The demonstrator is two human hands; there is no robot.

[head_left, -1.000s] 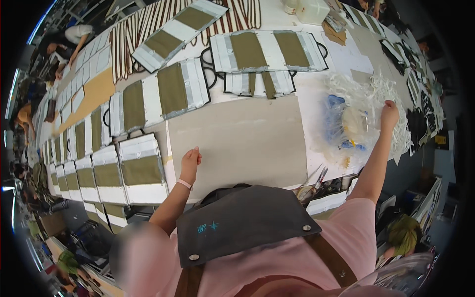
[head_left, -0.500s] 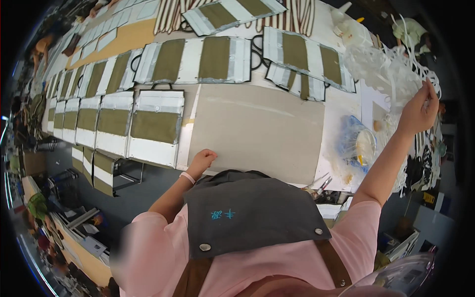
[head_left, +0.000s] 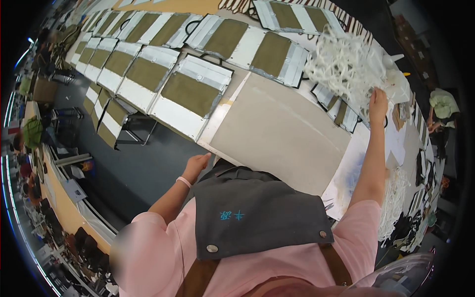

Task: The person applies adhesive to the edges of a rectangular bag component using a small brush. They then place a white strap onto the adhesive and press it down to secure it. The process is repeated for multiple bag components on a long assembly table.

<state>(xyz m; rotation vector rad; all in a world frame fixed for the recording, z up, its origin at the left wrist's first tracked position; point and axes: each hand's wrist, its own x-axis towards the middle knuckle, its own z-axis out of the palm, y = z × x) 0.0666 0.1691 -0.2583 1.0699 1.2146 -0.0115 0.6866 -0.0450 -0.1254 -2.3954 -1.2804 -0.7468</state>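
My right hand (head_left: 377, 103) is stretched far across the table and grips a big tangle of white cord handles (head_left: 346, 64), lifted above the table's far side. My left hand (head_left: 198, 162) rests at the near edge of the table, fingers loosely apart, beside a large grey-beige board (head_left: 282, 133) that lies flat in front of me. Nothing is in the left hand. Olive-and-white bag panels (head_left: 190, 94) lie just left of the board.
Rows of olive-and-white panels (head_left: 123, 62) cover the long table to the left and far side. More white cord (head_left: 393, 203) hangs at the right edge. A folding stool (head_left: 136, 131) stands on the dark floor left of me. A person in green (head_left: 443, 106) sits far right.
My right hand has closed on the white cord bundle and raised it. My view has swung left along the table. The left hand has stayed at the table edge.
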